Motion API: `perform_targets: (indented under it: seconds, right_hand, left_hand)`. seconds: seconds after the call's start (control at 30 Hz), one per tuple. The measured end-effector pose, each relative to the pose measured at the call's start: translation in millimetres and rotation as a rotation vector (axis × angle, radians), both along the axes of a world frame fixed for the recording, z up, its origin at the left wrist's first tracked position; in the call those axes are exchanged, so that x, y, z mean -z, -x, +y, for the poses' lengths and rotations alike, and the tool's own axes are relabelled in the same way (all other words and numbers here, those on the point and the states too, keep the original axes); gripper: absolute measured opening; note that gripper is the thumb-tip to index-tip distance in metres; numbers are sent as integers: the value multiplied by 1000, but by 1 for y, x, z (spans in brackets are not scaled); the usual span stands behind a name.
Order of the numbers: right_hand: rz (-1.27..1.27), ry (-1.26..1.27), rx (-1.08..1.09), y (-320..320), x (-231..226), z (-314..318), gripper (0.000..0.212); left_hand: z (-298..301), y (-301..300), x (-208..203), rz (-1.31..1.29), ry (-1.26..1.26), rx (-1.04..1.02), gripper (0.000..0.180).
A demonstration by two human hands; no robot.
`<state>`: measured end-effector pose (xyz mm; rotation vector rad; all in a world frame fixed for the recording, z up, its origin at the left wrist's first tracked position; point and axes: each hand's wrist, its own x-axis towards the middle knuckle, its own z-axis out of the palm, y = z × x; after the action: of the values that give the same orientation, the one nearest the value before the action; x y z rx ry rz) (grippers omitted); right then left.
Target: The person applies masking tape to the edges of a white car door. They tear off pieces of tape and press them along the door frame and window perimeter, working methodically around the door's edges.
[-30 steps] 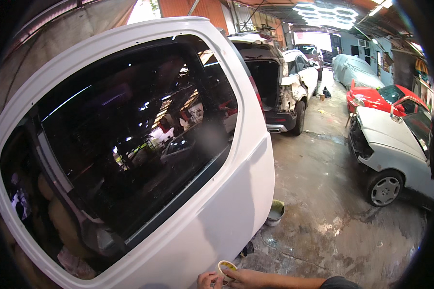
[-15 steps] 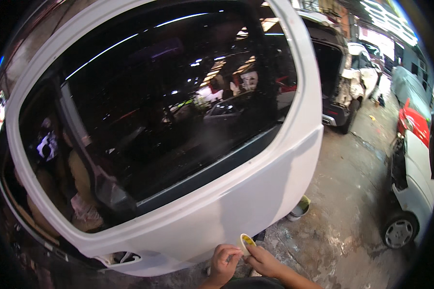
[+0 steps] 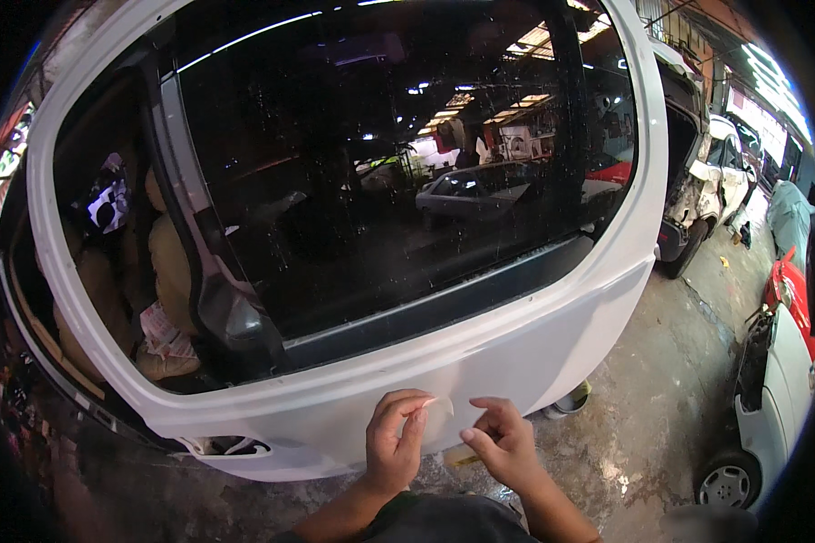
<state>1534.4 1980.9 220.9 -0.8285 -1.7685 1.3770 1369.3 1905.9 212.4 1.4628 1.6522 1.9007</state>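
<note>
Between the thumb and forefinger of my left hand (image 3: 396,442) is a short strip of pale tape (image 3: 440,407), its free end pointing right. My right hand (image 3: 505,443) is just to the right of it, thumb and forefinger apart, nothing visible between them. Both hands are in front of the lower panel of a white vehicle door (image 3: 335,421), whose large dark window (image 3: 380,181) reflects the workshop. A yellowish thing (image 3: 462,458) shows low beside my right hand; I cannot tell whether it is the tape roll.
A door handle opening (image 3: 231,446) is at the panel's lower left. On the concrete floor (image 3: 625,425) a bucket (image 3: 570,400) stands by the door's right edge. A damaged white car (image 3: 711,181) is behind at right; a white car body part with a wheel (image 3: 729,484) is nearer.
Both hands have risen against the door panel and moved apart. The tape roll held in my right hand is no longer plainly visible; a strip now shows in my left. The view has shifted.
</note>
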Motion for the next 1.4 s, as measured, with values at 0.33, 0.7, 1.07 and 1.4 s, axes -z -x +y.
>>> perform_targets:
  seconds: [0.33,0.7,1.07,1.4]
  right_hand:
    - [-89,-253,-62,65,-15,3,11]
    - [-262,-1085,-9,93,-43,7,63]
    - [-349,-1168,-3,96,-39,9,59]
    - [-206,-838,-46,62,-27,0,57]
  left_hand:
    - [-5,16,-16,-345,-154,-127,25]
    - [-10,39,-28,-364,-88,-35,20]
    - [10,55,-29,-667,-65,-85,16]
    - [36,163,-181,-791,-643,55,11]
